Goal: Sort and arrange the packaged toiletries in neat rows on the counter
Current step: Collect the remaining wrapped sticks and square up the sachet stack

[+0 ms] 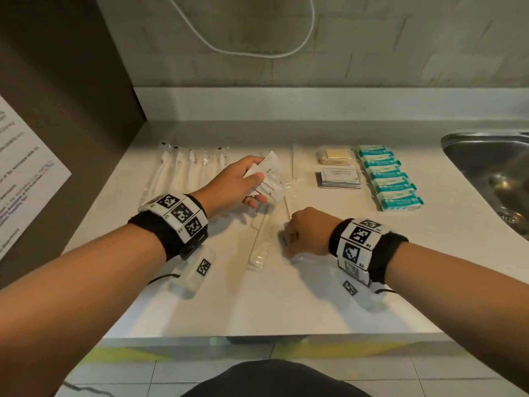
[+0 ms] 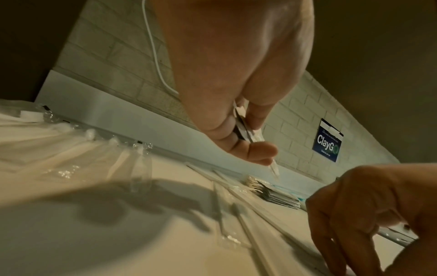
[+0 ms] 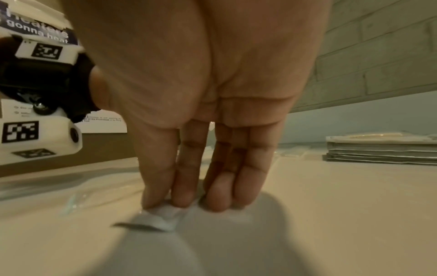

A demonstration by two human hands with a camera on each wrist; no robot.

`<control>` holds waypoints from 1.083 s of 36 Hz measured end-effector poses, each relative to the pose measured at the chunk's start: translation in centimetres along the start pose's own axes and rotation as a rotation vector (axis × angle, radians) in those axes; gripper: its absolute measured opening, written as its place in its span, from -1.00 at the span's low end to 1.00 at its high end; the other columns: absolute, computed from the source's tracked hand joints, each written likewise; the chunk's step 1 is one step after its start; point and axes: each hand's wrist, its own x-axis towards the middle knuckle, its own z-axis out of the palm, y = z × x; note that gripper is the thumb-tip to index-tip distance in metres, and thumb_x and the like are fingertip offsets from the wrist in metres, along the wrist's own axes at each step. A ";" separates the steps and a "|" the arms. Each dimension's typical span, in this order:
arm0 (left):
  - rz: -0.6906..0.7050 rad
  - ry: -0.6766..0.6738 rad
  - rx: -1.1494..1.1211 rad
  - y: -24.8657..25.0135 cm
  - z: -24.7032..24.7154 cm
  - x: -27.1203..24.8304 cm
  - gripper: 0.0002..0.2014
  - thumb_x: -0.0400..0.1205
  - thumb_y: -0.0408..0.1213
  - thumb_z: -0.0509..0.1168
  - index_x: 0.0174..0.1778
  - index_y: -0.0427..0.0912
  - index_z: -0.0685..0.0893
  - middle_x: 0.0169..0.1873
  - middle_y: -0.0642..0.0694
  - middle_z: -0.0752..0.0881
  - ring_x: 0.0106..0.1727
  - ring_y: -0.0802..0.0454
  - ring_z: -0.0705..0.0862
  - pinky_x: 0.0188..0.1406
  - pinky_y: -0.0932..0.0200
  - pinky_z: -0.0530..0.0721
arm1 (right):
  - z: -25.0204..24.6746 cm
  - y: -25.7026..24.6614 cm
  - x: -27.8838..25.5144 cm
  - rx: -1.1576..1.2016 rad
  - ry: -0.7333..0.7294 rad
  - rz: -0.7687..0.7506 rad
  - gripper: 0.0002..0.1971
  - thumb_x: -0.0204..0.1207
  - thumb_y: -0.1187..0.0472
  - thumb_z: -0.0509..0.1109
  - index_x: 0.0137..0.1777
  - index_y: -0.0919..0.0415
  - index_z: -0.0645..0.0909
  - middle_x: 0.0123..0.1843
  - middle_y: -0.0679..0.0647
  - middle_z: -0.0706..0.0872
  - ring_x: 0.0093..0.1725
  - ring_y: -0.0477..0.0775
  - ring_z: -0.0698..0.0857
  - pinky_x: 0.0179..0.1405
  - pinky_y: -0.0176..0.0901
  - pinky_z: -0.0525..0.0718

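Observation:
My left hand grips a fan of white toothpaste sachets a little above the counter; in the left wrist view the sachets show edge-on between thumb and fingers. My right hand points down, its straight fingers touching a small white sachet that lies on the counter; its thumb is hidden. A long clear-wrapped item lies between the hands. Wrapped toothbrushes sit in a row at the back left.
Teal soap packs form a column at the right, beside a stack of shampoo sachets and a yellowish pack. A steel sink is at the far right. A dark wall with a paper notice bounds the left.

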 end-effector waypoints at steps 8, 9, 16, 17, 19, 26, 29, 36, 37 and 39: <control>-0.038 -0.053 -0.032 -0.1 1.2 0.2 -0.65 0.78 -0.32 0.14 0.51 -0.08 0.44 0.24 -0.21 0.70 -0.08 -0.05 0.83 0.03 -0.01 0.81 | -0.2 0.3 -1.1 0.031 -0.004 -0.005 -0.68 0.21 0.18 0.66 -0.13 0.15 0.59 -0.10 0.07 0.73 -0.16 0.07 0.62 -0.16 -0.10 0.65; -0.042 -0.058 -0.028 -0.1 1.3 0.3 -0.64 0.78 -0.33 0.14 0.52 -0.08 0.44 0.25 -0.21 0.69 -0.08 -0.04 0.83 0.06 -0.04 0.81 | -0.2 0.4 -1.2 0.043 -0.012 -0.005 -0.65 0.20 0.23 0.65 -0.10 0.15 0.56 -0.09 0.06 0.72 -0.16 0.07 0.62 -0.18 -0.11 0.65; -0.059 -0.128 -0.028 0.5 2.0 0.0 -0.64 0.74 -0.44 0.10 0.42 -0.06 0.51 0.24 -0.25 0.69 -0.04 -0.10 0.84 0.07 -0.05 0.81 | -1.0 0.9 -1.8 0.222 0.015 -0.012 -0.57 0.25 0.39 0.59 -0.01 0.09 0.46 -0.18 -0.09 0.66 -0.18 0.02 0.64 -0.16 -0.15 0.68; -0.063 -0.138 -0.022 0.7 2.2 0.0 -0.61 0.72 -0.47 0.09 0.42 -0.06 0.52 0.24 -0.23 0.68 -0.02 -0.13 0.84 0.08 -0.07 0.80 | -1.5 1.1 -1.9 0.257 0.051 -0.026 -0.62 0.29 0.40 0.57 -0.04 0.09 0.48 -0.20 -0.10 0.68 -0.19 -0.01 0.65 -0.18 -0.23 0.66; -0.069 -0.153 0.003 1.0 2.8 0.0 -0.56 0.69 -0.52 0.08 0.42 -0.06 0.54 0.18 -0.19 0.67 0.00 -0.15 0.83 0.08 -0.06 0.80 | -2.8 1.4 -2.2 0.315 0.132 -0.055 -0.67 0.33 0.38 0.58 -0.09 0.10 0.50 -0.23 -0.11 0.69 -0.24 -0.07 0.66 -0.25 -0.36 0.58; -0.083 -0.258 -0.054 3.2 6.2 -0.3 -0.66 0.79 -0.42 -0.08 0.37 -0.05 0.45 0.00 -0.33 0.74 -0.08 -0.18 0.80 0.00 -0.04 0.78 | -5.5 3.6 -3.7 0.368 0.493 -0.005 -0.48 0.26 0.32 0.66 0.14 0.19 0.48 -0.06 -0.04 0.62 -0.24 -0.12 0.59 -0.35 -0.46 0.49; -0.070 -0.279 -0.107 3.7 7.7 0.1 -0.71 0.81 -0.17 0.06 0.37 -0.14 0.53 0.16 -0.32 0.72 0.01 -0.27 0.78 0.06 -0.17 0.74 | -5.3 5.2 -4.3 0.329 0.528 0.079 -0.26 0.25 0.22 0.68 0.39 0.11 0.39 0.18 0.04 0.50 -0.09 -0.06 0.52 -0.18 -0.38 0.43; -0.030 -0.387 0.088 3.3 11.0 1.7 -0.76 0.74 -0.37 0.22 0.32 -0.10 0.50 0.00 -0.32 0.71 -0.07 -0.15 0.75 0.10 -0.34 0.74 | -4.7 8.1 -6.0 0.050 0.393 0.020 -0.62 0.49 0.12 0.49 0.30 0.16 0.63 0.21 0.07 0.64 0.05 0.01 0.55 0.09 -0.20 0.52; -0.030 -0.393 0.124 3.0 11.5 1.9 -0.80 0.75 -0.36 0.20 0.28 -0.11 0.49 -0.02 -0.30 0.72 -0.07 -0.15 0.75 0.13 -0.36 0.72 | -4.5 8.5 -6.0 0.053 0.375 0.035 -0.65 0.50 0.11 0.47 0.27 0.13 0.63 0.15 0.08 0.68 0.00 0.01 0.59 0.04 -0.19 0.58; 0.008 -0.398 0.233 2.8 12.5 2.1 -0.82 0.77 -0.31 0.18 0.28 -0.16 0.45 0.02 -0.21 0.72 -0.01 -0.10 0.76 0.16 -0.21 0.74 | -4.2 9.2 -5.8 0.031 0.339 0.080 -0.73 0.50 0.09 0.44 0.18 0.09 0.63 0.04 0.08 0.73 -0.05 0.05 0.68 0.01 -0.09 0.70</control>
